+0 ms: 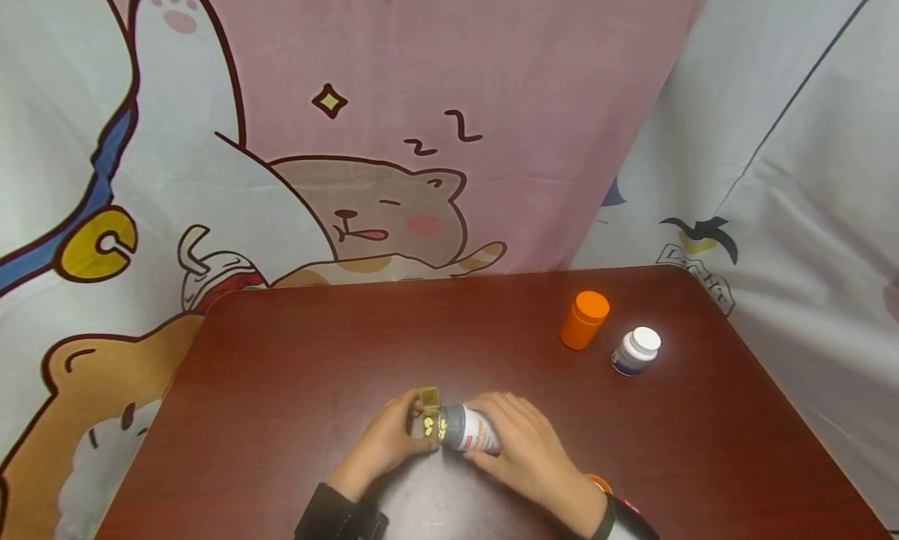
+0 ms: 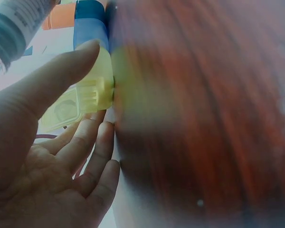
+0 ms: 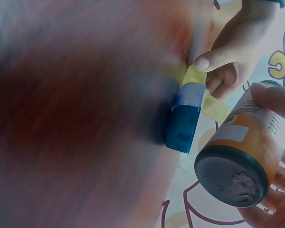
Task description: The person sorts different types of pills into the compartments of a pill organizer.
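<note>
My left hand (image 1: 389, 438) holds the yellow end of a small pill organizer (image 3: 187, 102) between thumb and fingers, low at the tabletop. Light blue and dark blue sections follow the yellow one. Its yellow lid (image 1: 429, 397) is flipped up, and yellow pills (image 1: 429, 426) show in that compartment. My right hand (image 1: 523, 446) grips a grey pill bottle (image 1: 481, 432) with a white and orange label, tipped on its side. The bottle's uncapped mouth faces the yellow compartment, with pills at its opening. In the head view, the bottle hides the organizer's blue sections.
An orange bottle (image 1: 585, 320) and a white bottle with a dark blue label (image 1: 636, 351) stand at the back right of the brown table (image 1: 316, 329). An orange round object (image 1: 599, 483) lies partly hidden behind my right wrist. A printed curtain (image 1: 562, 95) hangs behind the table.
</note>
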The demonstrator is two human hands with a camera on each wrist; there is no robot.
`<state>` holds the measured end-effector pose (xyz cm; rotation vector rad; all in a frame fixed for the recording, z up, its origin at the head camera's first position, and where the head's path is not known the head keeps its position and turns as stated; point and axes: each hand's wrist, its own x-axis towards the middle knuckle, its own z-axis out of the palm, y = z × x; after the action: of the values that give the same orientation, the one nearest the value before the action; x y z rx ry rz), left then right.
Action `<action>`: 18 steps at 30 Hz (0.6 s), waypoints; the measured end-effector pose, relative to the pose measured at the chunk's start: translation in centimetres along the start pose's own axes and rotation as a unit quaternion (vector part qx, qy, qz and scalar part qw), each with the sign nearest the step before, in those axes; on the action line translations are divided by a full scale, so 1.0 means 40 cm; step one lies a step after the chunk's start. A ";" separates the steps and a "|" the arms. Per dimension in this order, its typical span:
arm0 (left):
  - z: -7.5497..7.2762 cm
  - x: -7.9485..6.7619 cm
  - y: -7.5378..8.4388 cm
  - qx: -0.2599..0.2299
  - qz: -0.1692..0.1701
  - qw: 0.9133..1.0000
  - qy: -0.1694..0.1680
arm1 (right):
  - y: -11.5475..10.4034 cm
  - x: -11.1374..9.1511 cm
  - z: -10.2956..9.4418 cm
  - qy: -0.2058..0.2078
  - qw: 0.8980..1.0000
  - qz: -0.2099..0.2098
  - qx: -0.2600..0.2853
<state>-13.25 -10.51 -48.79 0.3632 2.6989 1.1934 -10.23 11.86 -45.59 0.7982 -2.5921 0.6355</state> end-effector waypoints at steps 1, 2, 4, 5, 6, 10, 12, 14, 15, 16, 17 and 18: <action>0.000 0.000 0.000 0.000 0.000 1.000 0.000 | -0.002 -0.003 -0.001 0.003 1.000 0.003 -0.001; 0.000 0.000 0.000 0.000 0.000 1.000 0.000 | -0.003 -0.006 -0.002 0.006 1.000 0.006 -0.001; 0.001 0.000 -0.001 0.001 -0.001 1.000 0.000 | -0.006 -0.011 -0.004 0.016 1.000 0.006 0.008; 0.001 0.000 -0.002 0.001 -0.001 1.000 -0.001 | -0.008 -0.013 -0.005 0.020 1.000 0.006 0.013; 0.001 0.000 -0.002 0.000 -0.002 1.000 0.000 | -0.009 -0.016 -0.006 0.025 0.999 0.006 0.019; 0.002 0.001 -0.004 -0.005 -0.001 1.000 0.000 | -0.017 -0.026 -0.008 0.036 0.998 0.019 0.044; 0.001 0.001 -0.005 -0.005 -0.001 1.000 -0.001 | -0.023 -0.032 -0.008 0.041 0.997 0.028 0.052; 0.000 0.001 -0.006 -0.002 0.001 1.000 -0.001 | -0.028 -0.037 -0.007 0.047 0.997 0.033 0.058; 0.000 0.001 -0.007 -0.001 0.001 1.000 -0.001 | -0.030 -0.039 -0.006 0.049 0.996 0.035 0.060; -0.001 0.001 -0.007 0.001 0.003 1.000 -0.001 | -0.032 -0.041 -0.006 0.051 0.996 0.035 0.061; -0.001 0.001 -0.007 0.002 0.004 1.000 -0.001 | -0.034 -0.044 -0.005 0.052 0.996 0.036 0.062; -0.002 0.001 -0.006 0.002 0.005 1.000 -0.001 | -0.036 -0.046 -0.005 0.054 0.996 0.037 0.063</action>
<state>-13.34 -10.71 -48.92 0.3783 2.7014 1.1905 -7.90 11.71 -45.83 0.6886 -2.5126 0.8483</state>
